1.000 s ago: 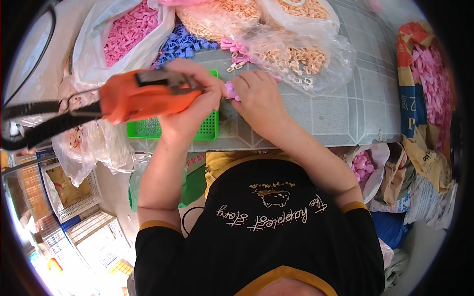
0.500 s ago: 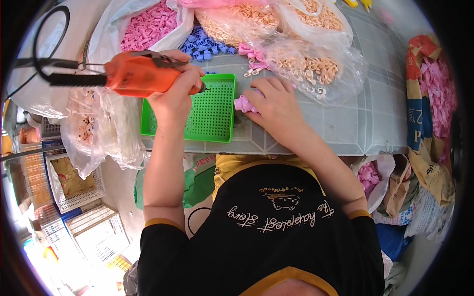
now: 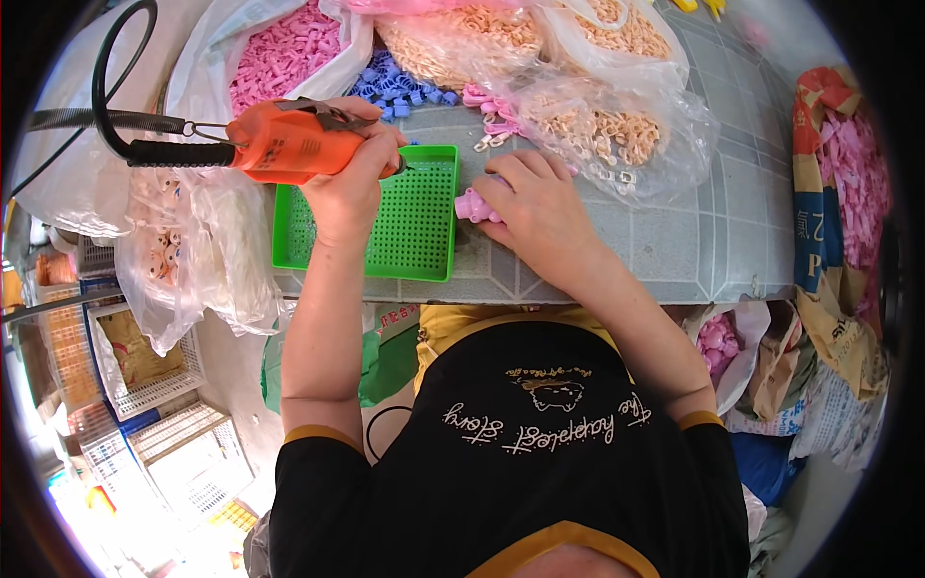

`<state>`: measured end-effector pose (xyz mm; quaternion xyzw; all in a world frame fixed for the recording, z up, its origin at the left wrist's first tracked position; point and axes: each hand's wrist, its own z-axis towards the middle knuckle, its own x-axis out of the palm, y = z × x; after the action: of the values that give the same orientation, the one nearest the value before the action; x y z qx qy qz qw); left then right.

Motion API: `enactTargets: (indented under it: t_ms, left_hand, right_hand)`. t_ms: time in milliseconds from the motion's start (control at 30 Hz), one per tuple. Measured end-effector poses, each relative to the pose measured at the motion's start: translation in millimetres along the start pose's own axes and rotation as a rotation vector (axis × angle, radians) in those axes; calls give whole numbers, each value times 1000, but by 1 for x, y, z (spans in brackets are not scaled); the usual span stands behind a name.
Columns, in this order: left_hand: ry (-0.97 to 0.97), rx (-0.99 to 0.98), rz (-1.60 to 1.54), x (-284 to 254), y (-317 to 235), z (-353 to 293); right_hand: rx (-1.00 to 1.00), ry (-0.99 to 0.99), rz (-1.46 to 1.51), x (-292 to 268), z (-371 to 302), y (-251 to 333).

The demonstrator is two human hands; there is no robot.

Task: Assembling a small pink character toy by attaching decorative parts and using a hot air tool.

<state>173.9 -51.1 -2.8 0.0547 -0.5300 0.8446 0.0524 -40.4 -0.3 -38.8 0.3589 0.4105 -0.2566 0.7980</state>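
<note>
My left hand (image 3: 349, 193) is wrapped round an orange electric screwdriver (image 3: 279, 144), whose dark tip points right, over the far edge of a green perforated tray (image 3: 450, 217). A black cord and a coiled spring hanger run from the tool's left end. Just right of the tray, my right hand (image 3: 541, 210) is closed over a pink plastic piece (image 3: 472, 205) low at the tabletop. Only the left end of that piece shows; my fingers and palm cover the rest. The screwdriver's tip is apart from the pink piece.
Beyond the tray lie blue plastic parts (image 3: 395, 89), a bag of pink parts (image 3: 289, 53) and pink clips (image 3: 496, 120). Clear bags of peach-coloured links (image 3: 602, 130) spread across the back of the grey table (image 3: 665, 241). Sacks of pink pieces (image 3: 853, 183) stand at the right, baskets (image 3: 149, 352) at lower left.
My left hand and the screwdriver have shifted slightly right, and the cord has swung with them. The tray has slid very slightly. My right hand stays nearly still on the pink piece.
</note>
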Motion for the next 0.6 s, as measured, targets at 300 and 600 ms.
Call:
enactTargets:
  t_ms: [300, 600]
  left_hand:
    - [-11, 49, 102, 8, -18, -5]
    - [221, 51, -297, 33, -37, -13]
  right_hand:
    - [-20, 9, 30, 3, 0, -3]
    - [-21, -4, 55, 5, 0, -5]
